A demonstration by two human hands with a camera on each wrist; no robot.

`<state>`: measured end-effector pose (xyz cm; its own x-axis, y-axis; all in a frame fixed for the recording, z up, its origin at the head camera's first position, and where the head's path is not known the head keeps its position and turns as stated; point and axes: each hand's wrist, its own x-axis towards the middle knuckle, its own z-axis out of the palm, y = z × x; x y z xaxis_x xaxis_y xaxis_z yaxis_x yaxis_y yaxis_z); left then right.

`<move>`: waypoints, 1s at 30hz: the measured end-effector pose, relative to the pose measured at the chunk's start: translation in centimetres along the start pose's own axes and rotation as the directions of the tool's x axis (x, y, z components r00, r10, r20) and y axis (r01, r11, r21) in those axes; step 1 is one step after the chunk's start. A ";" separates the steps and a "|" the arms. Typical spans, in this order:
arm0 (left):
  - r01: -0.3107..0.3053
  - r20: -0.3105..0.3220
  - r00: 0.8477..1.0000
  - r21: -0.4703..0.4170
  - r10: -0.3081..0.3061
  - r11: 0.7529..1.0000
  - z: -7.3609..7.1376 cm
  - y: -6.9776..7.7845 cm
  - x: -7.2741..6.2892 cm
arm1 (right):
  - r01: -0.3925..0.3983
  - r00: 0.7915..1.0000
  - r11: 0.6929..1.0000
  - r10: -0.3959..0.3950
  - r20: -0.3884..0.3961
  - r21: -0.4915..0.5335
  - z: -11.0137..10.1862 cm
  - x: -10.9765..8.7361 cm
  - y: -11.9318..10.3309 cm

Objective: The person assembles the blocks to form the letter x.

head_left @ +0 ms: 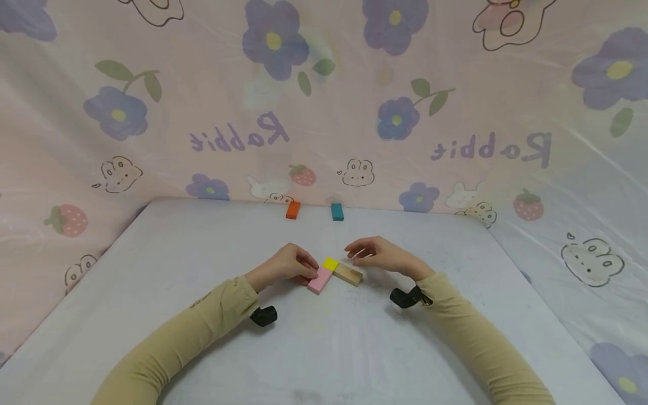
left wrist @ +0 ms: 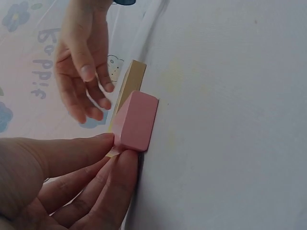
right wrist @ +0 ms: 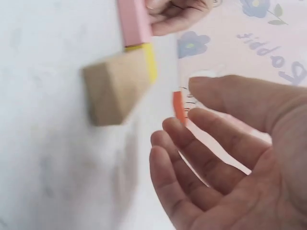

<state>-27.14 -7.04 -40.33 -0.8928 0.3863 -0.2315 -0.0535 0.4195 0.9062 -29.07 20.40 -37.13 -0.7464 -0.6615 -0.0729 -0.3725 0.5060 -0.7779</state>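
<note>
On the white table a pink block (head_left: pixel 320 280), a small yellow block (head_left: pixel 331 264) and a plain wooden block (head_left: pixel 348 274) lie together in an angled shape, with the yellow one at the corner. My left hand (head_left: pixel 289 264) pinches the pink block with thumb and fingertips at its left side, as the left wrist view shows close up. Just beyond the wooden block hovers my right hand (head_left: pixel 381 256), holding nothing. In the right wrist view the fingers (right wrist: pixel 175 177) of this hand are loosely bent, apart from the wooden block (right wrist: pixel 115 88).
Near the back edge of the table lie an orange block (head_left: pixel 293 210) and a teal block (head_left: pixel 337 212). A patterned curtain (head_left: pixel 324 112) with flowers and rabbits hangs behind the table and along its sides. Black wrist mounts (head_left: pixel 264 316) stick out under both sleeves.
</note>
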 end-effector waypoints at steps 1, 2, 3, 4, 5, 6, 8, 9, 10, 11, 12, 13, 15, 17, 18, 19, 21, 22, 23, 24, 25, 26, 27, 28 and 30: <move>0.004 -0.002 1.000 -0.003 -0.004 1.000 0.0 0.0 0.0 | -0.003 1.000 1.000 0.003 -0.010 0.004 -0.3 0.1 -0.2; 0.003 -0.004 1.000 0.001 -0.002 1.000 0.0 0.0 0.0 | -0.005 1.000 1.000 0.005 -0.021 0.011 -0.5 0.1 -0.3; 0.004 -0.007 1.000 0.004 -0.004 1.000 0.0 0.0 0.0 | -0.009 0.999 1.000 0.010 -0.032 0.016 -0.8 0.2 -0.6; 0.005 -0.010 1.000 0.006 -0.005 1.000 0.1 0.0 -0.1 | -0.013 0.999 1.000 0.013 -0.046 0.018 -1.1 0.3 -0.8; 0.007 -0.014 1.000 0.006 -0.007 1.000 0.1 0.0 -0.1 | -0.017 0.998 0.999 0.018 -0.061 0.027 -1.4 0.3 -1.0; 0.006 -0.017 1.000 0.010 -0.006 1.000 0.1 0.1 -0.2 | -0.012 0.997 1.000 0.014 -0.075 0.029 -1.7 0.4 -1.1; 0.001 -0.018 1.000 0.014 -0.001 1.000 0.1 0.2 -0.3 | -0.001 0.995 1.000 0.004 -0.100 0.030 -2.3 0.7 -1.3; 0.000 -0.019 1.000 0.016 0.000 1.000 0.1 0.2 -0.4 | 0.000 0.994 0.999 0.004 -0.112 0.038 -2.5 0.8 -1.3; -0.003 -0.020 1.000 0.021 0.003 1.000 0.1 0.2 -0.5 | -0.002 0.992 0.999 0.008 -0.123 0.045 -2.8 0.9 -1.4; -0.005 -0.020 1.000 0.023 0.005 1.000 0.2 0.3 -0.5 | -0.006 0.991 0.999 0.012 -0.133 0.050 -3.1 1.0 -1.5; -0.007 -0.020 1.000 0.028 0.007 1.000 0.2 0.3 -0.6 | -0.010 0.990 0.998 0.018 -0.142 0.058 -3.4 1.1 -1.5; -0.008 -0.019 1.000 0.030 0.009 1.000 0.2 0.4 -0.6 | -0.018 0.988 0.997 0.029 -0.153 0.069 -3.7 1.3 -1.5; -0.009 -0.021 1.000 0.036 0.010 0.999 0.2 0.4 -0.6 | -0.029 0.984 0.995 0.045 -0.172 0.095 -4.3 1.5 -1.6; -0.010 -0.020 1.000 0.031 0.010 0.999 0.2 0.3 -0.6 | -0.029 0.981 0.993 0.050 -0.189 0.113 -4.8 1.8 -1.7; -0.010 -0.019 1.000 0.030 0.011 0.999 0.1 0.3 -0.5 | -0.030 0.979 0.991 0.055 -0.198 0.131 -5.0 1.9 -1.8; -0.012 -0.018 1.000 0.029 0.012 1.000 0.1 0.3 -0.5 | -0.028 0.977 0.990 0.056 -0.204 0.140 -5.2 2.1 -1.7; -0.014 -0.017 1.000 0.027 0.014 1.000 0.1 0.2 -0.5 | -0.023 0.975 0.986 0.059 -0.216 0.166 -5.6 2.4 -1.6; -0.015 -0.015 1.000 0.027 0.016 1.000 0.1 0.2 -0.5 | -0.025 0.972 0.984 0.066 -0.226 0.178 -5.8 2.6 -1.4; -0.017 -0.014 1.000 0.029 0.017 0.999 0.0 0.2 -0.5 | -0.028 0.970 0.981 0.073 -0.232 0.190 -6.0 2.8 -1.3; -0.018 -0.015 1.000 0.032 0.018 0.999 0.0 0.2 -0.5 | -0.033 0.968 0.980 0.080 -0.237 0.198 -6.1 3.0 -1.1; -0.020 -0.015 1.000 0.034 0.020 0.999 0.0 0.2 -0.4 | -0.036 0.967 0.979 0.086 -0.242 0.203 -6.3 3.3 -1.0; -0.020 -0.014 1.000 0.036 0.020 0.999 0.0 0.2 -0.4 | -0.043 0.964 0.977 0.095 -0.247 0.209 -6.4 3.5 -0.9; -0.019 -0.014 1.000 0.039 0.020 0.999 0.0 0.2 -0.4 | -0.050 0.962 0.976 0.104 -0.253 0.213 -6.5 3.8 -0.7; -0.020 -0.014 1.000 0.043 0.020 0.999 0.0 0.2 -0.4 | -0.057 0.959 0.974 0.114 -0.260 0.217 -6.6 4.1 -0.7; -0.020 -0.012 1.000 0.046 0.021 0.999 0.0 0.2 -0.4 | -0.065 0.955 0.975 0.123 -0.271 0.213 -6.9 4.6 -0.7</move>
<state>-26.81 -7.05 -40.04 -0.8993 0.3848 -0.2081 -0.0146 0.4490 0.8934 -36.03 20.82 -32.65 -0.9081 -0.4188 0.0038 -0.1967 0.4185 -0.8866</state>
